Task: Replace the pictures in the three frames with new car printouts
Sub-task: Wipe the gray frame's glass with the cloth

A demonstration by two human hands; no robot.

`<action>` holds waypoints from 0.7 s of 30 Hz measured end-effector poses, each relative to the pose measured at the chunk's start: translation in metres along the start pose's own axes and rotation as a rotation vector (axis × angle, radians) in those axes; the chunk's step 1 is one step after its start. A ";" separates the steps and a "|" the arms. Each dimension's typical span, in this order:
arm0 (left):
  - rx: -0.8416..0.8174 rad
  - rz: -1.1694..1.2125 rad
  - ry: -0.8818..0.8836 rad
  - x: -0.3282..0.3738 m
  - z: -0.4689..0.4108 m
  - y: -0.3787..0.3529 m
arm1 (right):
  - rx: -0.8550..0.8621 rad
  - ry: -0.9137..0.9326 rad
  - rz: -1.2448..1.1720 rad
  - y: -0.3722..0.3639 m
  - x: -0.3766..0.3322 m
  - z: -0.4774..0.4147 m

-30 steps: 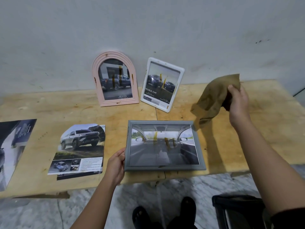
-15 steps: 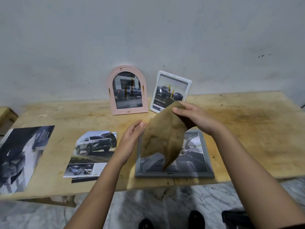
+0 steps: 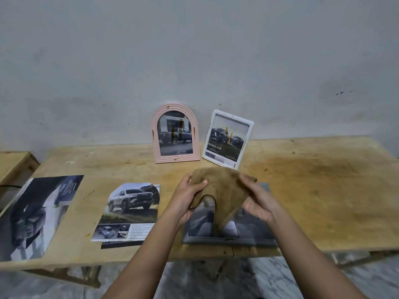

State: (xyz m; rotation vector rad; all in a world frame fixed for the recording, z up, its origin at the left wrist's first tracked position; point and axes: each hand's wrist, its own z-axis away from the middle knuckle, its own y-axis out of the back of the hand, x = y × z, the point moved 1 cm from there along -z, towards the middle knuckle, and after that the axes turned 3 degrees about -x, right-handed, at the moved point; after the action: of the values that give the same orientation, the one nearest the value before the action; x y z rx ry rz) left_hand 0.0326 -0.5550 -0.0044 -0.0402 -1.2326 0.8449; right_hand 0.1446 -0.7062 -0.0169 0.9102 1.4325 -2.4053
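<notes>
A grey frame [image 3: 228, 240] with a car-interior picture lies flat at the table's front edge. Above it I hold a brown cloth [image 3: 222, 190] spread between both hands: my left hand [image 3: 190, 197] grips its left edge, my right hand [image 3: 259, 203] grips its right side. The cloth hides much of the grey frame's glass. A pink arched frame [image 3: 174, 134] and a white frame [image 3: 226, 139] stand against the wall, each holding a dark truck picture. A car printout [image 3: 129, 212] lies left of the grey frame, and a larger dark printout [image 3: 36, 214] lies at the far left.
The wooden table [image 3: 323, 190] has a stained bare stretch on the right. A second wooden surface [image 3: 13, 165] sits at the far left. A grey wall rises behind. Marble floor shows below the table's front edge.
My right hand brought the cloth from the right over the grey frame. My left hand left the frame's edge and took hold of the cloth, which is now spread between both hands.
</notes>
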 end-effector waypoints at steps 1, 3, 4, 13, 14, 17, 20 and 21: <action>0.021 -0.025 0.045 -0.002 0.000 0.003 | 0.074 -0.027 0.064 0.001 -0.001 0.002; 0.017 -0.042 0.129 -0.005 -0.001 0.008 | 0.215 -0.055 0.150 0.003 -0.011 0.004; -0.006 -0.015 0.160 -0.007 -0.003 0.009 | 0.259 -0.033 0.155 0.004 -0.017 0.003; -0.046 0.146 0.343 -0.018 -0.004 0.011 | 0.290 -0.081 0.284 0.009 -0.009 0.003; -0.040 0.130 0.350 -0.019 -0.005 0.013 | 0.342 -0.108 0.294 0.012 -0.008 0.003; -0.059 0.134 0.299 -0.023 -0.007 0.012 | 0.448 -0.051 0.325 0.017 -0.010 0.000; -0.036 0.121 0.191 -0.023 -0.009 0.004 | 0.424 0.030 0.453 0.012 -0.016 -0.001; -0.007 0.045 0.146 -0.022 -0.012 0.003 | 0.434 0.060 0.537 0.011 -0.020 0.000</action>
State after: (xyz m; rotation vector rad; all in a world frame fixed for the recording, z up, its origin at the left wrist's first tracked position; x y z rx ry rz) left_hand 0.0391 -0.5609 -0.0283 -0.1338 -1.1013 0.8619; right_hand 0.1650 -0.7149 -0.0133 1.2726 0.5631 -2.2941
